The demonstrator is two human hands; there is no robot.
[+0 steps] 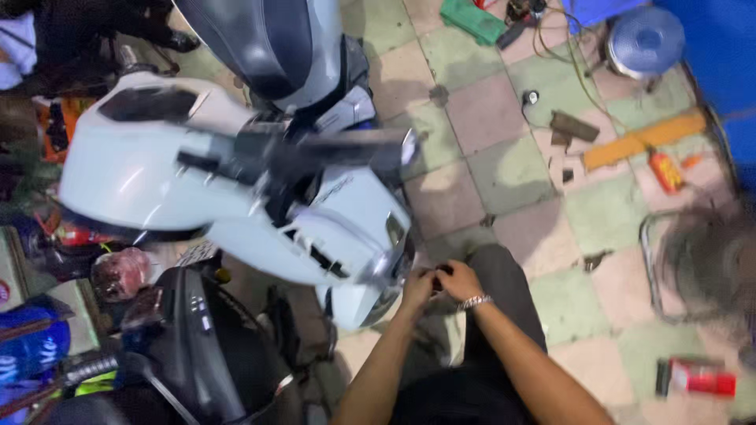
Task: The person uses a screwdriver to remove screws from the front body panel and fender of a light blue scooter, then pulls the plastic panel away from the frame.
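While both hands meet at the white scooter's front panel edge, left hand and right hand pinch something small and dark; what it is cannot be told. Risk: the piece slipping onto the tiled floor, owing to the fingertip hold.

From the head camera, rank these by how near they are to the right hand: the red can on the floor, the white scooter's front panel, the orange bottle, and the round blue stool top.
From the right hand:
1. White scooter front panel, just to its left, closest.
2. Red can, lying low on the right of the tiled floor.
3. Orange bottle, upper right by the yellow strip; close to the can's distance, slightly farther.
4. Round blue stool top, top right, clearly farthest.
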